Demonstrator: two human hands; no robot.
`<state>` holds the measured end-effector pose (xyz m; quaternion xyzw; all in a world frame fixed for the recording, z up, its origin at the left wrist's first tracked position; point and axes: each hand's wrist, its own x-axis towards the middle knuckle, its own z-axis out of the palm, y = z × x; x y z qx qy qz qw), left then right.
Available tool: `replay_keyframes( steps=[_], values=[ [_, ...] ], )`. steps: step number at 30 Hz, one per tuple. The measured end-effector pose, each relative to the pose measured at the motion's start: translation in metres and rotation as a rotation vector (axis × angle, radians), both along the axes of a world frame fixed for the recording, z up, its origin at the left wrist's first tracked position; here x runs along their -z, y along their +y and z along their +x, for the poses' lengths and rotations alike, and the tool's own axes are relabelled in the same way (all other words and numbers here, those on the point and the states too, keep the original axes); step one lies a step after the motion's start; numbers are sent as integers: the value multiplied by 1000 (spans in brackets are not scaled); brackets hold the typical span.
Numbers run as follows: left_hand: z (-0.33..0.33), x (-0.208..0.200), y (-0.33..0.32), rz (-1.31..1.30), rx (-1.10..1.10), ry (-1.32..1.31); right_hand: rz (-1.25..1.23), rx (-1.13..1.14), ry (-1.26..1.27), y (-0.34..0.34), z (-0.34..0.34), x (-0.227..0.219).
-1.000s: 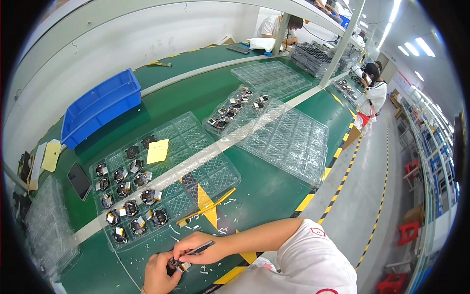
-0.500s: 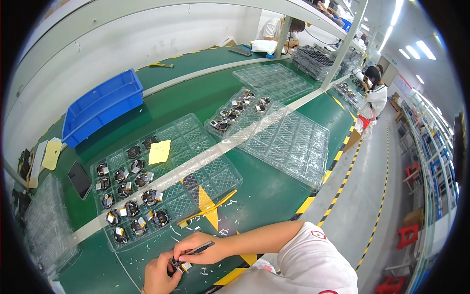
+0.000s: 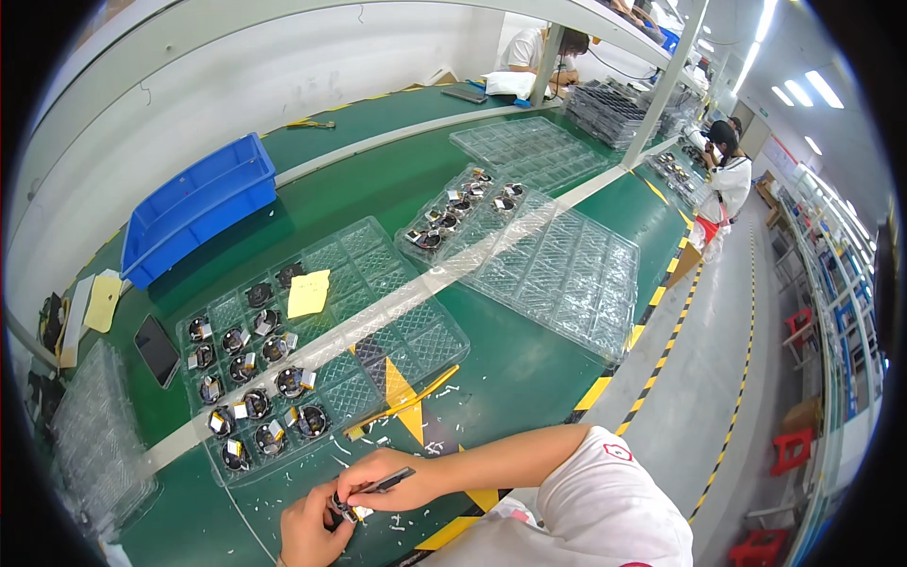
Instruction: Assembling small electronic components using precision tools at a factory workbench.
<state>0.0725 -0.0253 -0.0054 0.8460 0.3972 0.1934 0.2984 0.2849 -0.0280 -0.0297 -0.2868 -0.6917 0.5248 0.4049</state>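
At the near edge of the bench, my left hand [image 3: 310, 529] has its fingers closed round a small round black electronic assembly [image 3: 344, 507] with a whitish piece on it. My right hand [image 3: 385, 475] pinches a slender dark pen-like tool [image 3: 390, 480]; its working end is hidden by the fingers. Both hands meet at the assembly, and the right fingertips touch or nearly touch it. Just beyond them lies a clear compartment tray [image 3: 425, 340] holding several similar round black assemblies [image 3: 312, 420], many with silvery, yellow-edged pieces.
White scraps [image 3: 434, 447] litter the green bench [image 3: 529, 378]. A yellow note [image 3: 308, 294] lies on the tray. Further off are a blue bin [image 3: 198, 210], a phone [image 3: 157, 351] and more clear trays [image 3: 567, 274]. Two people [image 3: 729, 184] work farther along.
Both hands stay together at the same spot. The small assembly looks slightly turned, with less of its yellow-and-white piece showing. The whole view has shifted a little.
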Motion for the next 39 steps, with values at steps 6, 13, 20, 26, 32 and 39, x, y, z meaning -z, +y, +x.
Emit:
replay_keyframes(
  steps=[6, 13, 20, 26, 32, 39],
  values=[
    [-1, 8, 0, -10, -39, -27, -53, 4, 44, -2, 1, -3],
    [-1, 12, 3, 62, -21, -28, -62, -3, 111, -2, 0, 1],
    [1, 7, 3, 13, -28, -33, -77, -24, 122, -2, 1, 3],
    [0, 9, 4, 37, -15, -33, -43, -15, 86, -3, 4, -2],
    [-2, 10, 5, 9, -29, -31, -33, -20, 58, -1, 5, -4],
    [-1, 7, 8, -5, -13, -25, -22, 11, 52, -3, 5, -6]
  ],
)
